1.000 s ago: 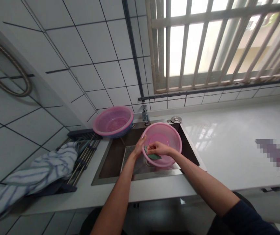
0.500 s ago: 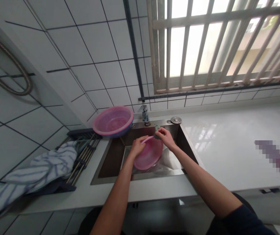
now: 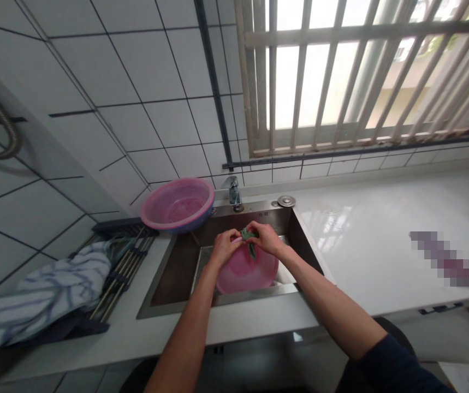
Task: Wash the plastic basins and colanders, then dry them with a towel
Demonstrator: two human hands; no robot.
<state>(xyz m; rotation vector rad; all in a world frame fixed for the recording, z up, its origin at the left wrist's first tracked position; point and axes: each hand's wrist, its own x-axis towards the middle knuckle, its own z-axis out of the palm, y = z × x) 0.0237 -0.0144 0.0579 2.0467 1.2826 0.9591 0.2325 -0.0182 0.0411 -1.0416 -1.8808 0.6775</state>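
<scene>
Over the steel sink [image 3: 168,273] I hold a pink plastic bowl [image 3: 246,270] tipped on edge, its outside facing me. My left hand [image 3: 224,245] grips the bowl's upper rim, fingers closed. My right hand [image 3: 263,237] is closed on a green scouring pad [image 3: 249,240] pressed against the rim, right beside the left hand.
A second pink bowl nested in a blue one [image 3: 178,203] stands at the sink's back left corner, beside the tap [image 3: 232,191]. A drain plug [image 3: 285,201] lies behind the sink. A striped towel [image 3: 33,297] lies on a dish rack [image 3: 122,262] at left. White counter [image 3: 381,229] spreads right.
The bowl went from lying open in the sink to tipped on edge with its outside towards me. My right hand moved the pad from inside the bowl up to its rim.
</scene>
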